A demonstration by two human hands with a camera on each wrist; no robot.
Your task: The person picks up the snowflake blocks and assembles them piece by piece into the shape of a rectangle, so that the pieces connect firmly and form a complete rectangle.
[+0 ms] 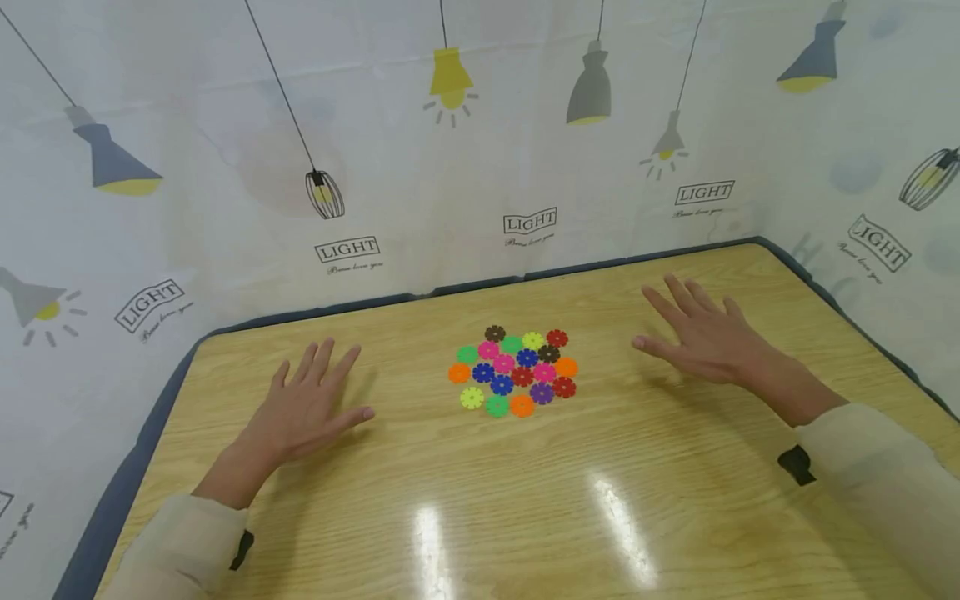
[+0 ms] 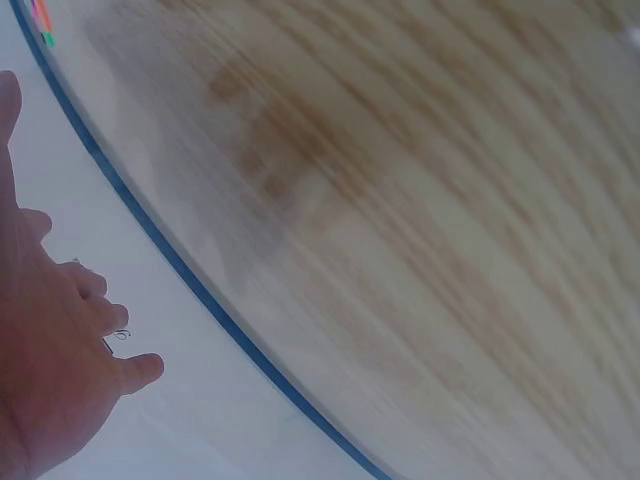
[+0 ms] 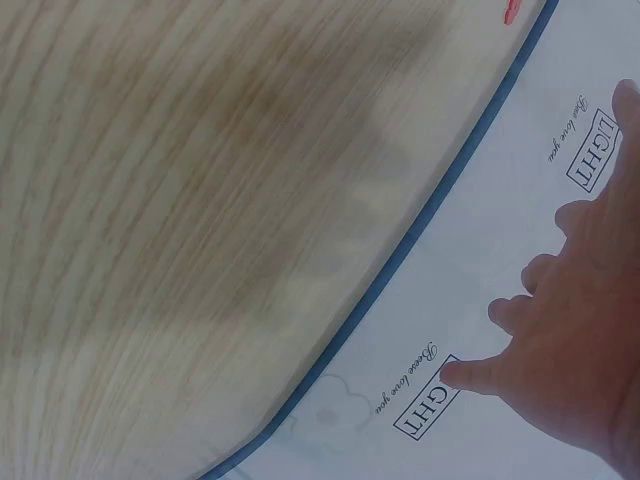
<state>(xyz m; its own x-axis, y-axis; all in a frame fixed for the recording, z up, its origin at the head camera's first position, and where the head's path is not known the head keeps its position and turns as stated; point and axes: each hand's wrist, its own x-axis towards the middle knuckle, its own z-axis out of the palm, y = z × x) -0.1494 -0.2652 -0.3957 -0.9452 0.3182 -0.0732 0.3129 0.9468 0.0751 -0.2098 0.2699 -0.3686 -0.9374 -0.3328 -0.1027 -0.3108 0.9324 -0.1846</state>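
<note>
Head view: on the wooden table (image 1: 390, 467), near the middle of its far half, a close cluster of flat, notched discs (image 1: 503, 363) in mixed colours. Along the far side of the cluster, a brown disc (image 1: 495, 333), a green disc (image 1: 512, 344), a yellow disc (image 1: 532, 340) and a red disc (image 1: 557, 337). Toward the near right, a purple disc (image 1: 542, 392), just beside an orange disc (image 1: 522, 406).

To the left of the cluster, well apart from it, the left hand (image 1: 303, 410), palm down, fingers straight and spread, thumb pointing toward the discs. To the right, also apart from the discs, the right hand (image 1: 705, 337), palm down, fingers likewise stretched and fanned, thumb out to the left. Beneath both, soft shadows on the wood.

At the wrists, pale sleeves (image 1: 877, 467), each with a small black piece (image 1: 797, 464) below the cuff. Around the table, a dark blue edge (image 1: 465, 289); behind it, a white cloth (image 1: 420, 183) printed with hanging lamps (image 1: 588, 87) and the word LIGHT. In both wrist views, only slivers of colour from the discs near a top corner.
</note>
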